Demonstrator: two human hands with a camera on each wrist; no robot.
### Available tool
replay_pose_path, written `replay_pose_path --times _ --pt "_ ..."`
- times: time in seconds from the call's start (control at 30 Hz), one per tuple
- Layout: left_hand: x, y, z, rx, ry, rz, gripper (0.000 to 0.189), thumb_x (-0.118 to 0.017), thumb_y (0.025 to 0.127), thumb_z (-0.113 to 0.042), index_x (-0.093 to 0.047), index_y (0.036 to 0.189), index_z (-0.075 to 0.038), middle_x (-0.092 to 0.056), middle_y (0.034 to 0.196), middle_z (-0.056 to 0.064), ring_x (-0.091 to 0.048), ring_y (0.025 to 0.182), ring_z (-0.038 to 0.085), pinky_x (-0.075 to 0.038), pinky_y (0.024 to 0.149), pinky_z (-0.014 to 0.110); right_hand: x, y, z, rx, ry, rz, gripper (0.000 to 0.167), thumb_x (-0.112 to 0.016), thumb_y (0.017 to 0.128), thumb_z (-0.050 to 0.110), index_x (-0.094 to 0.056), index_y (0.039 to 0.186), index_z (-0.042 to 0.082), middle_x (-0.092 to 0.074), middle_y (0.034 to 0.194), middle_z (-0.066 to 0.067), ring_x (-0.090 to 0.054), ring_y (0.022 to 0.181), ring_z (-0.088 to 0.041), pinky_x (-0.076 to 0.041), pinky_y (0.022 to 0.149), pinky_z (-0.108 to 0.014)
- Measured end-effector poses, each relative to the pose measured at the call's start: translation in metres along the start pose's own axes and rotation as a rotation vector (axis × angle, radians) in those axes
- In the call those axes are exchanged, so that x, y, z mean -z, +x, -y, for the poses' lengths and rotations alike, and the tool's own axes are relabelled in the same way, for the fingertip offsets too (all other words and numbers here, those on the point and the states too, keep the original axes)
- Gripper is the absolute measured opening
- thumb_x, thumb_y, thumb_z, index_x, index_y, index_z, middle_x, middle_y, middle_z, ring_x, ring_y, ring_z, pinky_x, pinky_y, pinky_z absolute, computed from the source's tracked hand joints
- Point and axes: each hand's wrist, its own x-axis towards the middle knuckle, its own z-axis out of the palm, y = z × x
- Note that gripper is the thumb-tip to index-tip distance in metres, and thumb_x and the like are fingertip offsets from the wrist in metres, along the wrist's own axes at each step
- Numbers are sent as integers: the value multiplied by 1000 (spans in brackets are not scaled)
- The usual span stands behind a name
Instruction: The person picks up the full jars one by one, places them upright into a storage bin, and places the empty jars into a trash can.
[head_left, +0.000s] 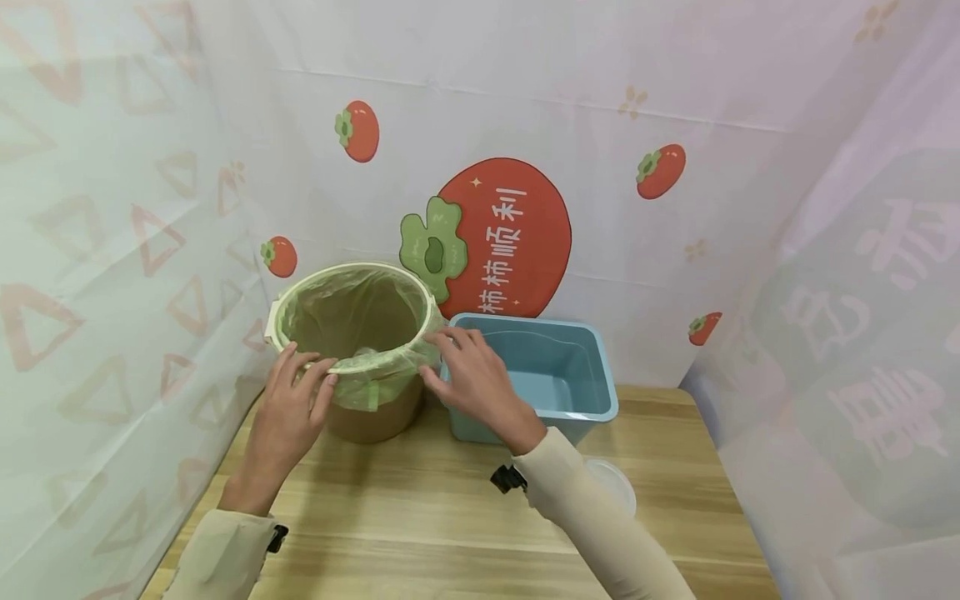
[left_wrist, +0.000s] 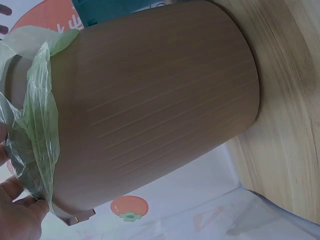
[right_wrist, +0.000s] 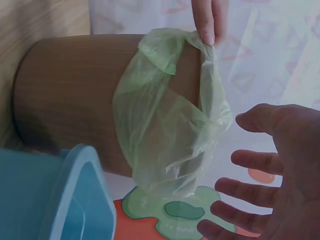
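Note:
A brown trash can [head_left: 378, 421] with a pale rim ring stands on the table at the left. A thin green trash bag [head_left: 348, 392] lines it and hangs loosely over the rim, bunched on the near and right sides. At the rim's near left, my left hand [head_left: 288, 408] pinches the bag's edge between thumb and fingers, as the bag [left_wrist: 42, 125] in the left wrist view also shows. My right hand [head_left: 476, 379] is held by the right side of the rim. Its spread fingers [right_wrist: 257, 162] stand a little apart from the bag [right_wrist: 160, 120].
Just right of the trash can sits a blue plastic bin [head_left: 607, 400]. A round whitish lid-like disc [head_left: 613, 483] lies partly behind my right forearm. White cloth with printed persimmons encloses the wooden table [head_left: 420, 525] at the back and sides.

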Motion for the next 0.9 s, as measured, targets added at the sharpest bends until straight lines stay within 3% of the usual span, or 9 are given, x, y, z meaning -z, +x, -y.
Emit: replay_pose_path --times 0.23,0.63,0.9 --pt "1 1 0 8 -3 3 21 -72 104 -8 -75 125 -5 -65 133 25 -43 153 51 -48 115 72 2 -24 -7 78 -36 -58 42 -77 103 34 -71 140 15 -70 140 -10 -66 125 -36 -66 93 -51" --pt "-2 0 0 21 4 14 21 -70 105 -11 -75 125 -5 -65 134 25 -44 152 52 -48 114 72 1 -78 -14 54 -37 -35 46 -79 100 39 -70 140 19 -68 144 -8 -64 131 -32 -61 105 -49" --pt "-3 0 3 19 12 18 21 -70 106 -11 -74 125 -4 -64 135 26 -42 154 51 -48 114 73 0 -108 -20 21 -51 -44 46 -80 99 38 -70 141 19 -69 143 -8 -64 128 -30 -62 102 -49"
